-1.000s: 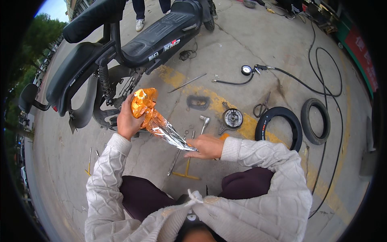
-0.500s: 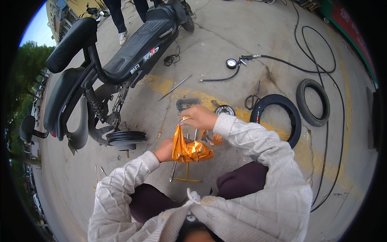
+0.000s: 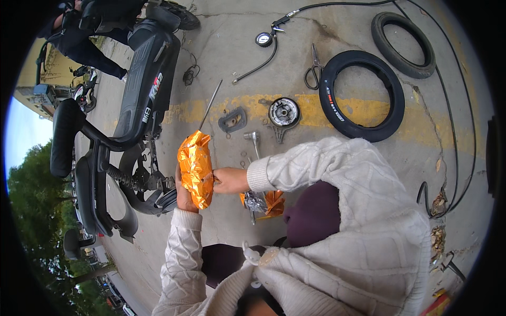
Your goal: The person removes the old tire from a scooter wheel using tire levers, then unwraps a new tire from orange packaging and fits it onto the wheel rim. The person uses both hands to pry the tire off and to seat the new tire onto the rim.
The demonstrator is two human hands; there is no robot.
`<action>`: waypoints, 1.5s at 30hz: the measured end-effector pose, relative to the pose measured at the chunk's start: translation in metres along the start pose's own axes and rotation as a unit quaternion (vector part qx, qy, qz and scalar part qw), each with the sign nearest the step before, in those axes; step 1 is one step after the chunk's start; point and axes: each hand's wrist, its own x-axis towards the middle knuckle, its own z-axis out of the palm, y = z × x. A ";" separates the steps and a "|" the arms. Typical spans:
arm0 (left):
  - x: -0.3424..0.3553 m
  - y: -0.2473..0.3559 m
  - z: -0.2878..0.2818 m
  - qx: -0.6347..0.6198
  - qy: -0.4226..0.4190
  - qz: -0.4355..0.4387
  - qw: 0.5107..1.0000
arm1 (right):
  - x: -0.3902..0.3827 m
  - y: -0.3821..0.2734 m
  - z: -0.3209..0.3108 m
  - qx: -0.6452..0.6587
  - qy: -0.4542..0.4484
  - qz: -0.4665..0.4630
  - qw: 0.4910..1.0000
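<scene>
The crinkled orange foil package (image 3: 196,166) is held between both hands. My left hand (image 3: 187,196) is closed on it from the left and mostly behind it. My right hand (image 3: 232,180) has its curled fingers on the package's right side, their tips partly hidden. Below my right hand, loose orange and silver foil (image 3: 273,203) lies on the ground among tools. A brake hub (image 3: 284,112), a grey metal bracket (image 3: 232,120) and a socket wrench (image 3: 254,141) lie just beyond, with a thin metal rod (image 3: 211,104) above the package.
A black electric scooter (image 3: 137,84) stands at the left, its rear dismantled. A person (image 3: 89,47) is behind it. Scissors (image 3: 315,71), a new tyre (image 3: 334,118), a worn tyre (image 3: 424,52), an air gauge (image 3: 263,39) and a long hose (image 3: 452,105) lie on the pavement (image 3: 348,31).
The package has moved left from its place half a second ago and now stands lengthwise. My right hand has come down from its top to its side. The whole view has tilted and shifted.
</scene>
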 end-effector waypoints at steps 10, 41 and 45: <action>-0.011 -0.020 0.022 0.370 0.033 0.183 0.910 | -0.025 -0.006 -0.013 0.225 0.067 0.155 0.960; -0.048 -0.021 0.013 0.122 -0.267 -0.178 0.939 | -0.025 0.024 -0.033 -0.190 -0.161 -0.025 0.968; -0.056 -0.021 0.038 0.271 -0.372 0.013 0.887 | -0.017 0.035 -0.028 -0.037 -0.129 0.059 0.989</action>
